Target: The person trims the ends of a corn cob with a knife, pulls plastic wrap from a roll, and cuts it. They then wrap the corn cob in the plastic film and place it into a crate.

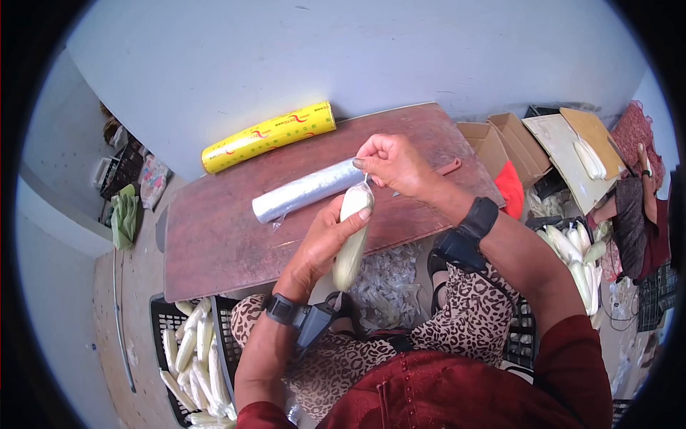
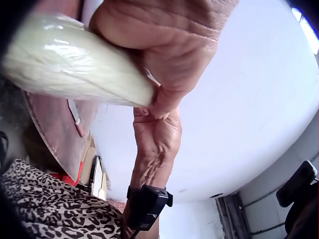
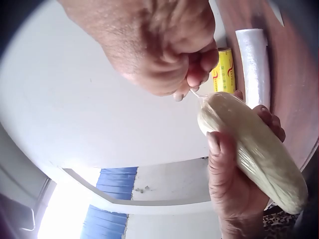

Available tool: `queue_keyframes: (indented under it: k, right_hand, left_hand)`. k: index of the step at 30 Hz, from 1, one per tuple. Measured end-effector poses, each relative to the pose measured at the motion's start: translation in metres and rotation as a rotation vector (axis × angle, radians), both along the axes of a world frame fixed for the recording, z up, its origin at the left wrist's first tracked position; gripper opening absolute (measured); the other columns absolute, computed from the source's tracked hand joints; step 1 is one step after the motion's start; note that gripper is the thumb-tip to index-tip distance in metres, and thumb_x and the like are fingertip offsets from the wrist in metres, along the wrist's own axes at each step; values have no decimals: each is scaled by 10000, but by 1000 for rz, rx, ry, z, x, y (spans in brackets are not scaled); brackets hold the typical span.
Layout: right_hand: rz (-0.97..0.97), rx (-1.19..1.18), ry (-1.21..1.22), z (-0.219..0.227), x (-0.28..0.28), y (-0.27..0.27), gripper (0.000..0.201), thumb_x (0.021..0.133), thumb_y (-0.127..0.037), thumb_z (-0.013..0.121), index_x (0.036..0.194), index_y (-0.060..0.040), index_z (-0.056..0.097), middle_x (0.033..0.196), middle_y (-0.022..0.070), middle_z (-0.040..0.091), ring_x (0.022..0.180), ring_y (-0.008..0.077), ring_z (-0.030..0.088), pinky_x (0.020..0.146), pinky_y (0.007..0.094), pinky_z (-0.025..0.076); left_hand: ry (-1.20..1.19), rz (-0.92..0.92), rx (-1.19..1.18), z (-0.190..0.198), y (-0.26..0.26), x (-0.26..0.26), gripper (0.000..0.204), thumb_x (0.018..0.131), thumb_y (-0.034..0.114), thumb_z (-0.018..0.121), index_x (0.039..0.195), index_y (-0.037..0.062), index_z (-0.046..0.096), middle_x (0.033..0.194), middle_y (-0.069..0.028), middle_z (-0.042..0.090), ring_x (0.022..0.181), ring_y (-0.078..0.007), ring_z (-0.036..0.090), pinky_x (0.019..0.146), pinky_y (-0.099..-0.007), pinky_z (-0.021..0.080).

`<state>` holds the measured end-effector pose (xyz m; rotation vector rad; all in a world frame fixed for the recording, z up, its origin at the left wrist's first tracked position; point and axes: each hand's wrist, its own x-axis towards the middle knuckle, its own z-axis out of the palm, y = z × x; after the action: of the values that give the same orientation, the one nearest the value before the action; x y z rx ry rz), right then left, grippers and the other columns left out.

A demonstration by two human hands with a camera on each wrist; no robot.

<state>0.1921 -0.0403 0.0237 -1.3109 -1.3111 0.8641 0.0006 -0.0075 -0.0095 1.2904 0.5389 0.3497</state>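
My left hand (image 1: 314,247) grips a pale husked ear of corn (image 1: 349,261) wrapped in clear plastic film, its thumb along the front. The ear tilts, with its upper end toward my right hand (image 1: 396,166). That hand pinches the film's thin twisted tail (image 3: 195,92) just above the ear's tip, as the right wrist view shows. In the left wrist view the shiny wrapped ear (image 2: 75,62) fills the upper left, and the left palm hides part of it. Behind the hands, a roll of clear film (image 1: 304,193) lies on the reddish table (image 1: 214,236).
A yellow printed roll (image 1: 268,137) lies along the table's back edge by the wall. A knife with a red handle (image 1: 449,167) is right of the hands. Crates of corn (image 1: 158,314) stand at lower left and right. Cardboard boxes (image 1: 507,146) and another person (image 1: 639,207) are at right.
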Motion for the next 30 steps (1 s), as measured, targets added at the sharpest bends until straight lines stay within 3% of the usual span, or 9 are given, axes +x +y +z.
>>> queue_keyframes:
  k: [8, 17, 20, 23, 26, 28, 30]
  right_hand:
    - [-10, -13, -32, 0, 0, 0, 226, 914, -197, 643, 823, -12, 548, 647, 24, 570, 473, 32, 471, 402, 202, 358]
    - [30, -174, -235, -18, 4, 4, 354, 921, -339, 620, 746, -38, 557, 625, 30, 575, 466, 42, 488, 400, 235, 373]
    - [-13, -146, -444, -28, 0, 5, 372, 896, -338, 644, 724, -20, 559, 608, 94, 593, 479, 135, 543, 445, 299, 419]
    - [1, 34, -759, -40, 0, -1, 390, 865, -343, 658, 740, 14, 563, 652, 191, 605, 573, 310, 605, 534, 404, 466]
    - [78, -80, -892, -54, 0, -5, 387, 842, -336, 664, 762, 32, 575, 718, 252, 602, 712, 435, 600, 630, 484, 471]
    - [119, -122, -911, -62, 0, -6, 383, 848, -340, 652, 778, 31, 586, 724, 255, 607, 732, 441, 605, 645, 496, 471]
    - [162, -169, -920, -71, -2, -6, 382, 852, -346, 642, 797, 30, 598, 737, 257, 613, 750, 445, 609, 655, 503, 472]
  left_hand:
    - [-135, -32, -135, 1, -3, -3, 416, 897, 269, 628, 1239, 70, 501, 1001, 15, 552, 891, -89, 517, 788, -257, 441]
    - [157, 81, 211, -1, -2, 0, 503, 779, 235, 773, 1127, 4, 494, 986, -69, 580, 896, -145, 558, 779, -308, 479]
    - [261, 73, 398, -20, -1, -1, 542, 767, 310, 777, 1096, -19, 499, 970, -126, 607, 890, -198, 588, 787, -335, 487]
    - [322, 2, 529, -37, -5, -5, 585, 767, 366, 763, 1094, -41, 499, 978, -172, 625, 904, -245, 610, 798, -352, 487]
    - [404, -31, 525, -41, -18, -9, 648, 770, 422, 752, 1120, -61, 499, 983, -204, 631, 931, -271, 624, 813, -369, 488]
    - [444, -54, 518, -39, -25, -10, 663, 774, 427, 752, 1132, -69, 496, 1001, -224, 630, 948, -281, 627, 824, -374, 489]
    - [471, -50, 523, -49, -29, -12, 638, 778, 409, 758, 1132, -62, 514, 983, -177, 630, 930, -233, 608, 820, -356, 485]
